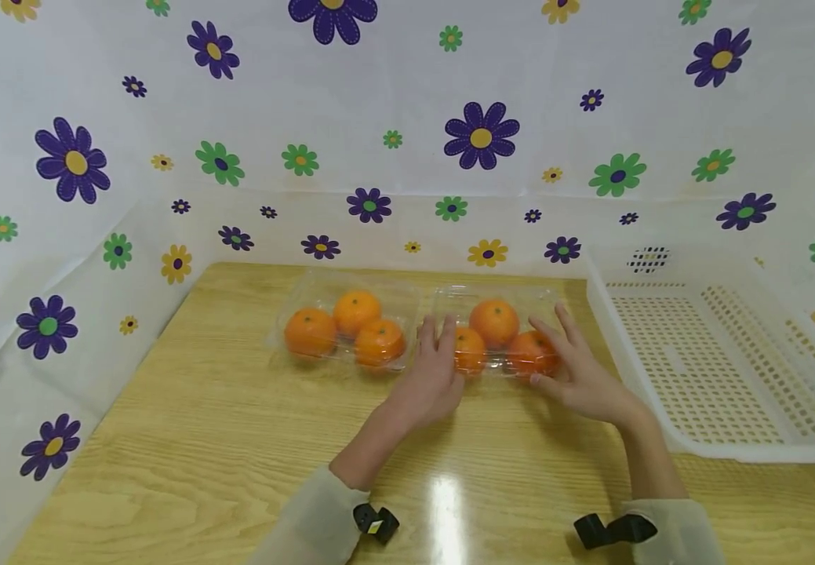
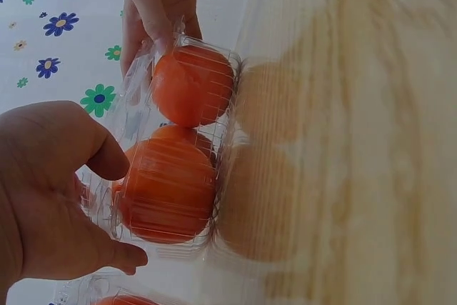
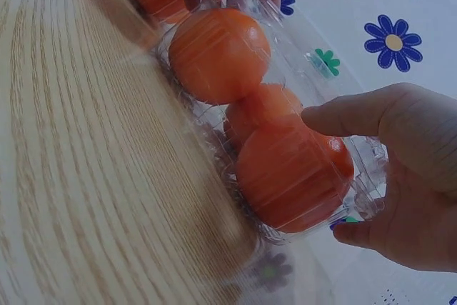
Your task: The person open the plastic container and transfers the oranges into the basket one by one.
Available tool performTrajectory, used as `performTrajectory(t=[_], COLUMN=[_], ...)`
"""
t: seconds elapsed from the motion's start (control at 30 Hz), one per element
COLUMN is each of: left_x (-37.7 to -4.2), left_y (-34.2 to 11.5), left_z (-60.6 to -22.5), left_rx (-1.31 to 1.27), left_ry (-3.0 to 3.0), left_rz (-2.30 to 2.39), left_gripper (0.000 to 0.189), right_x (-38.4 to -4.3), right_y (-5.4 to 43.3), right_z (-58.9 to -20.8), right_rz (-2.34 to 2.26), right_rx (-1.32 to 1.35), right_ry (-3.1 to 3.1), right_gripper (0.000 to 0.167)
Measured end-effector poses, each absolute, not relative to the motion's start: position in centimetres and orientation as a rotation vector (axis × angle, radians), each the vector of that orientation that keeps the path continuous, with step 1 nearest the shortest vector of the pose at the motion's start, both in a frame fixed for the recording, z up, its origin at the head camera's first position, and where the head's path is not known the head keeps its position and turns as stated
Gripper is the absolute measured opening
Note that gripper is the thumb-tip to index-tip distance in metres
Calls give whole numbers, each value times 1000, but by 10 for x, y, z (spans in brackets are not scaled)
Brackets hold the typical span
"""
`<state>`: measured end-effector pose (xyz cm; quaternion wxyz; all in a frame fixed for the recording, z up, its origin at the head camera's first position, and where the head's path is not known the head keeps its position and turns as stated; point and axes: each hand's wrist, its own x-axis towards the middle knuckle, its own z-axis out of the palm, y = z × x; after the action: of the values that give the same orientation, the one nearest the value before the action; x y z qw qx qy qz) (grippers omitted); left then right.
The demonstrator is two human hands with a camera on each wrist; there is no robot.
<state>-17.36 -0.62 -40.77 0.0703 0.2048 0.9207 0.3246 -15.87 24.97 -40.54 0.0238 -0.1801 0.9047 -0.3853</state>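
Observation:
A clear plastic clamshell box (image 1: 497, 364) with three oranges sits on the wooden table between my hands. My left hand (image 1: 430, 380) holds its left end, with thumb and fingers spread about the corner; the left wrist view shows this hand (image 2: 53, 194) beside an orange (image 2: 166, 191) under the plastic. At the box's right end my right hand (image 1: 587, 384) grips the side; in the right wrist view its thumb (image 3: 350, 116) lies over the lid. Just left of my left hand stands a second clear box (image 1: 343, 357), also holding three oranges. The lids look closed.
To the right is a white perforated plastic basket (image 1: 704, 451). Flower-printed white cloth (image 1: 407, 94) hangs behind the table (image 1: 223, 439) and along its left side. Black straps (image 1: 376, 524) sit at both wrists.

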Motion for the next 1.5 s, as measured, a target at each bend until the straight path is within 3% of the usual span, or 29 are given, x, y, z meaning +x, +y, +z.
performTrajectory(t=[0.47,1.5], left_x=[-175,-182], left_y=[-11,-12], left_z=[-409,-414], left_rx=[650,640], left_ry=[2734,2791], left_rz=[1018,858], left_gripper=[80,76], right_x=[-163,-163], right_y=[249,243], right_z=[-412,-428], right_rz=[-1320,-1194], right_rx=[-476,-491], right_ry=[2749,3005], right_gripper=[80,65])
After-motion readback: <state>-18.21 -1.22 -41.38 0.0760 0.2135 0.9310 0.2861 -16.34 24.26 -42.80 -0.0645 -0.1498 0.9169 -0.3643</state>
